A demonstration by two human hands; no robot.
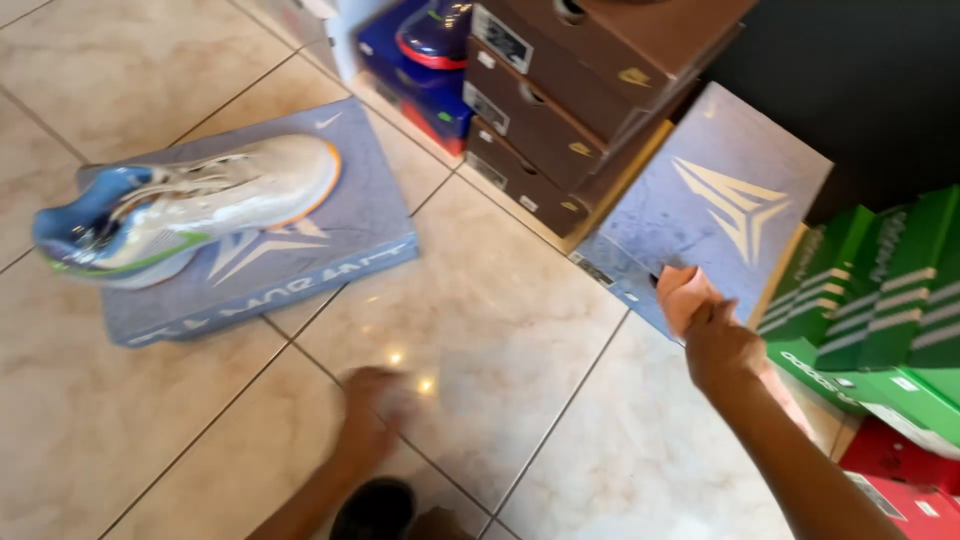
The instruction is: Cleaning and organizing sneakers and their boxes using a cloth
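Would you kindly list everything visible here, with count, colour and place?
Sports shoe: one, white with blue heel and orange toe trim, lying on the flat lid.
Flat box lid: one, grey-blue, on the floor at left.
Tilted shoebox: one, grey-blue, leaning against the brown stack.
Brown shoeboxes: about three, stacked at top centre.
Blue box: one, top centre, left of the brown stack.
Green boxes: several, at right.
Red boxes: at least two, bottom right.
Tiled floor: beige.
Left hand: blurred, low over the floor.
Right hand: grips the tilted shoebox's lower edge.
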